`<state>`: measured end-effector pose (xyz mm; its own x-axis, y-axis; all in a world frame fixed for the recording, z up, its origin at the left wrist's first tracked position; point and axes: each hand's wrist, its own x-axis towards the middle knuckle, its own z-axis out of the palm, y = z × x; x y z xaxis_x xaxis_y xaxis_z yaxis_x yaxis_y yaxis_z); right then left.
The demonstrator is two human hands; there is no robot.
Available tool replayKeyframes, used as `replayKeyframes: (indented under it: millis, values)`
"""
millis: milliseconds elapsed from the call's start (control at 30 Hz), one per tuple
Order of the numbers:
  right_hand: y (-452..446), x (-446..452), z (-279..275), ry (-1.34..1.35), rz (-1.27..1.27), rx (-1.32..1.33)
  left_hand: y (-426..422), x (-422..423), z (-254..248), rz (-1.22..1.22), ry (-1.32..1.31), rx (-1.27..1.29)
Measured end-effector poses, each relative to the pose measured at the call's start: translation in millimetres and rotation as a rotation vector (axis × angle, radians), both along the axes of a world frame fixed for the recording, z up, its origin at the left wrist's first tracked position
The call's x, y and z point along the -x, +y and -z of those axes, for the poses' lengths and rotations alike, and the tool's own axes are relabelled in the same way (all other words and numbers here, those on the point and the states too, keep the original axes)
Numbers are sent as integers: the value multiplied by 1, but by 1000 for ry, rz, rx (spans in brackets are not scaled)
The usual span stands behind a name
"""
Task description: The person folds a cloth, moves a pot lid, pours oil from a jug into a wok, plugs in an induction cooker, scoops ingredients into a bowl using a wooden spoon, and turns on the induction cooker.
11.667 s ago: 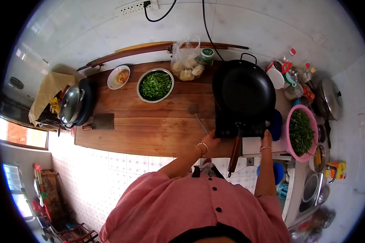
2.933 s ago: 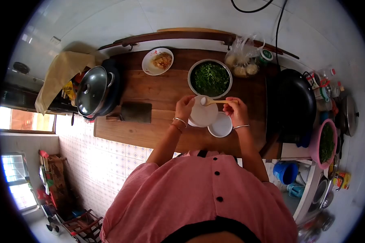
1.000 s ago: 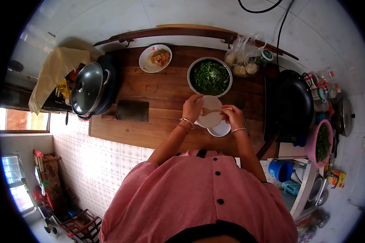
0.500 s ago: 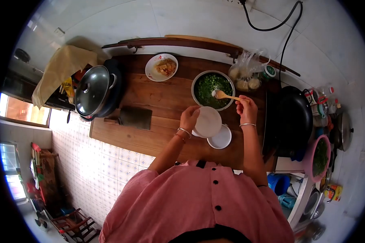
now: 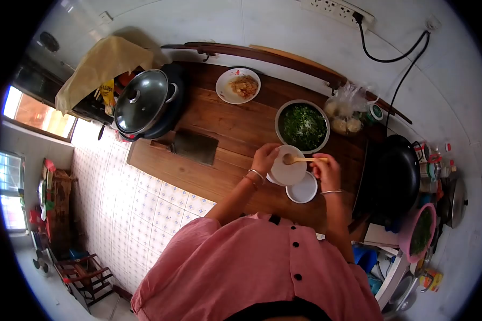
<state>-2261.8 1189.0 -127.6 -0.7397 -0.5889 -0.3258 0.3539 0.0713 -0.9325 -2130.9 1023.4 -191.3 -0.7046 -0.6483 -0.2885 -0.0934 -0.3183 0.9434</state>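
My left hand (image 5: 264, 160) grips a white plastic tub (image 5: 288, 175), tilted, above the wooden counter. Pinched in my right hand (image 5: 328, 171) is a wooden spoon (image 5: 306, 159); its bowl end is at the tub's mouth. A white round lid (image 5: 301, 190) lies just below the tub. Beyond both hands stands a metal bowl (image 5: 277, 127) of chopped greens (image 5: 304, 131), with white grains scattered on top. How full the tub is cannot be made out.
A cleaver (image 5: 195, 147) lies left of my hands. Behind it are a plate (image 5: 220, 92) of orange-brown food and a lidded pot (image 5: 142, 101). A plastic bag (image 5: 345, 109), a black wok (image 5: 399, 171) and a pink basin (image 5: 407, 235) stand to the right.
My right hand has brought the spoon back from over the greens to the tub. The white heap on the spoon is gone, and white grains lie on the greens. The view has shifted.
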Motion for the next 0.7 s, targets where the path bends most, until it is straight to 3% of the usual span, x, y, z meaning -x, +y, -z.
replayKeyframes:
  millis: [100, 133, 200, 367, 433, 567, 633, 700]
  values:
    - [-13, -29, 18, 322, -314, -104, -2, -4, 8, 4, 61, -13]
    - [-16, -38, 16, 314, -291, -121, -3, -6, 1, 5, 63, -31]
    - [-17, -46, 10, 768, -501, -506, -3, -9, 4, 28, 57, -64]
    - [4, -19, 1, 647, -393, -586, -11, -18, 30, 16, 127, -43]
    - [19, 1, 29, 390, -120, -395, -11, -19, 29, 12, 146, -52]
    - [53, 17, 96, 423, -15, -462, -12, -23, 28, 17, 176, -134]
    - [66, 7, 115, 705, -122, -792, -14, -23, 26, 17, 199, -163]
    - [69, -6, 123, 628, -80, -800, -14, -24, 23, 55, 107, 40]
